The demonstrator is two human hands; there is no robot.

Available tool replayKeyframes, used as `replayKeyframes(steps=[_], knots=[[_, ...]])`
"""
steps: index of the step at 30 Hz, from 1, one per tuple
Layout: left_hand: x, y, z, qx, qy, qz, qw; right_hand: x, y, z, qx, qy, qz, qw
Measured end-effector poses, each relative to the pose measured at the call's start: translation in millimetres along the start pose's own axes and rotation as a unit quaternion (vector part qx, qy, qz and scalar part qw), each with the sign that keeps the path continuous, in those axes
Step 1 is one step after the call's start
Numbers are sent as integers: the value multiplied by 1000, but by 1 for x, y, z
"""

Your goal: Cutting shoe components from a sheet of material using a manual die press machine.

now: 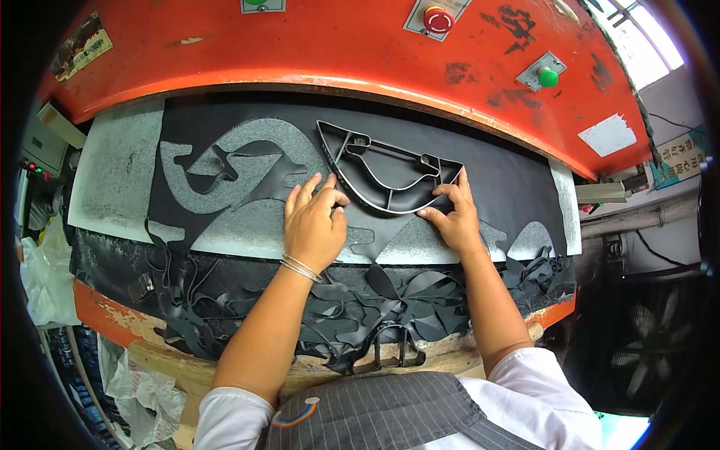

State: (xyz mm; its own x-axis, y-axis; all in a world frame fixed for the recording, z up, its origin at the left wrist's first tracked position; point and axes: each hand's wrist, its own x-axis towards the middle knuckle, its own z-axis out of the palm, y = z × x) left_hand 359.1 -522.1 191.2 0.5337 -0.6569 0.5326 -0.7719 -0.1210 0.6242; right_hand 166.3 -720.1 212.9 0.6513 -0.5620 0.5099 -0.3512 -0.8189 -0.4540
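A crescent-shaped steel cutting die (389,201) with crossbars lies on a black leather-like sheet (499,176). My left hand (315,229) rests flat at the die's left side, fingers spread, the fingertips by its curved lower edge. With thumb and fingers, my right hand (454,216) grips the die's right end at the lower edge. Left of the die, a large curved gap (184,187) cut through the sheet exposes speckled grey underneath. A folded black flap lies across that gap.
An orange press (337,45) spans the back, with a red stop button (438,20) and a green button (548,77). Black offcuts (337,304) heap along the near edge. Another metal die (386,360) sits close to my apron. A fan (645,334) stands at right.
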Motion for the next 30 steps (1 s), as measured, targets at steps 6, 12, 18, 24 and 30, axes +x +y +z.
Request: replayKeyframes(steps=[6,12,18,24,30], knots=[[2,1,-3,-11,-9,-23,1000,3,2,5,-13,20,-22,999],[9,-1,1,9,-2,-19,1000,11,9,2,-16,-6,-19,1000],[24,-22,-30,-144,50,-152,977,35,-11,-41,44,46,-24,998],[113,33,-134,74,317,74,943,141,-12,-129,-30,439,-82,894],[125,40,-163,65,-8,-75,995,148,-1,-116,-130,377,-90,913]])
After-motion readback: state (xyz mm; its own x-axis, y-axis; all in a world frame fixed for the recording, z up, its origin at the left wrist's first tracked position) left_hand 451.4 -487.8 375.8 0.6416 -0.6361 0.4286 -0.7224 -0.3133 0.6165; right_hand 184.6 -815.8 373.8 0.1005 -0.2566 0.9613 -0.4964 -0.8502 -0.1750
